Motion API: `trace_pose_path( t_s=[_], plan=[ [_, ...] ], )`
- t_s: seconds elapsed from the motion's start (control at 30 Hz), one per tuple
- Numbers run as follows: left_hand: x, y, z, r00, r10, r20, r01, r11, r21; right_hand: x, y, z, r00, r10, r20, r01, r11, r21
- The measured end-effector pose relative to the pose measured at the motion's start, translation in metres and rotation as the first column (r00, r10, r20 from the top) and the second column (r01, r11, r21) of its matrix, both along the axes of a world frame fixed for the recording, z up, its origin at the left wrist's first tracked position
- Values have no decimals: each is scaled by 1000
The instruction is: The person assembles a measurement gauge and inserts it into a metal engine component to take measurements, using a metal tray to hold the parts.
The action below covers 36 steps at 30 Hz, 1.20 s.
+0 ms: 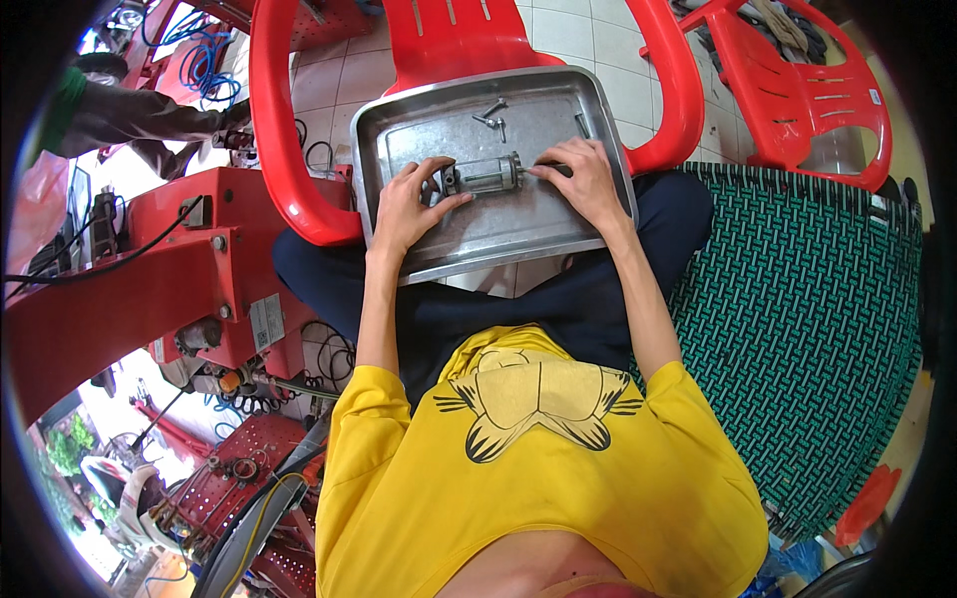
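A metal tray (598, 95) rests over a red plastic chair's seat in front of me. In it lies a clear-walled cylinder (483, 176) with metal ends, held on its side. My left hand (417, 204) is closed around its left end, thumb underneath. My right hand (583, 184) pinches a small dark tool (558, 169) against the cylinder's right end; the tool is partly hidden by my fingers. Several small bolts (490, 120) lie loose near the tray's middle back, and a short pin (582, 126) lies at the back right.
Red chairs (797, 90) stand ahead and at right, beside a green woven chair (788, 289). Red machinery (130, 299) with cables and hoses fills the left side, where another person's leg (150, 120) shows at the upper edge.
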<state>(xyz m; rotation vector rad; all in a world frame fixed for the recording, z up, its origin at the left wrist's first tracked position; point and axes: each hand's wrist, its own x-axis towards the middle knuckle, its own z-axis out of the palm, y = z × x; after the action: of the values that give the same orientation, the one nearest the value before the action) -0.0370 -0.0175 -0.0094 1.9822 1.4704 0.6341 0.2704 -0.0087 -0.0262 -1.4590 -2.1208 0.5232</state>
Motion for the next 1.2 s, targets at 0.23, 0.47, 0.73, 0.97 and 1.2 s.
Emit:
trace_pose_path(
  t_s=[0.23,0.47,0.73,0.97,1.2],
  plan=[
    [0,0,0,1000,5,-8,-4,1000,23,-3,1,-5,1000,-18,25,16,997,70],
    [-1,0,-3,1000,13,5,-13,1000,15,0,0,-2,998,60,1,-60,998,7],
    [0,-2,2,1000,23,-5,-23,1000,7,-4,2,-6,1000,20,22,-20,999,33],
    [0,0,-5,1000,12,9,-13,999,51,0,0,-5,998,33,-52,-31,999,38],
    [0,-1,-1,1000,20,-21,-21,1000,-23,-3,1,-2,999,35,15,-35,999,-14]
  ],
)
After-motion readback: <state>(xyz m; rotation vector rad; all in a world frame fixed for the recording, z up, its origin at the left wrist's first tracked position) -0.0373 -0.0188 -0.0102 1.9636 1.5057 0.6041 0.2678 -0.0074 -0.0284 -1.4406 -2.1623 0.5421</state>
